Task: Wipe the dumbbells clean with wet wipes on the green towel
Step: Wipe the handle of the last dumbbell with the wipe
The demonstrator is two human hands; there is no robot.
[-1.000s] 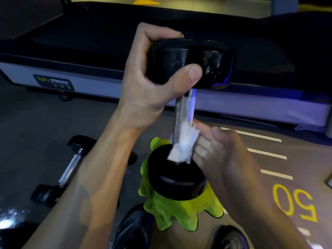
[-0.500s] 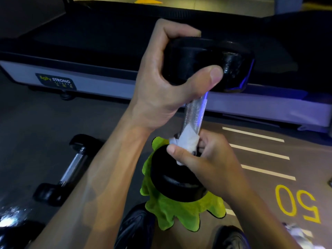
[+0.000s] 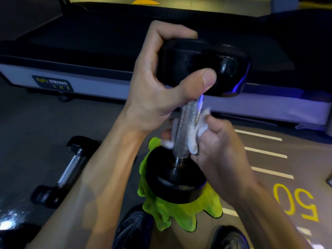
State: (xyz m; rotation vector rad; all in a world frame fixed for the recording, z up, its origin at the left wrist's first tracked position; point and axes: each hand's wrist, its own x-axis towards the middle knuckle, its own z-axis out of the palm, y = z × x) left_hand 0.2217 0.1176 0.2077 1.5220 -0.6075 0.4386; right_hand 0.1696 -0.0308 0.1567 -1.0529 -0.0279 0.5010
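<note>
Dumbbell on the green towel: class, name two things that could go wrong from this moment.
1. The dumbbell stands on end on the bunched green towel; only the left hand steadies it, so it might tip.
2. The right hand presses the wet wipe near the lower head; fingers could get pinched.

The right hand (image 3: 221,150) now sits higher on the dumbbell (image 3: 186,126) handle than 0.5 s ago, with the wet wipe (image 3: 197,130) wrapped round the far and right side of the bar rather than bunched at its base. The knurled front of the handle now shows bare, and the wipe's top edge reaches close under the upper head.
</note>
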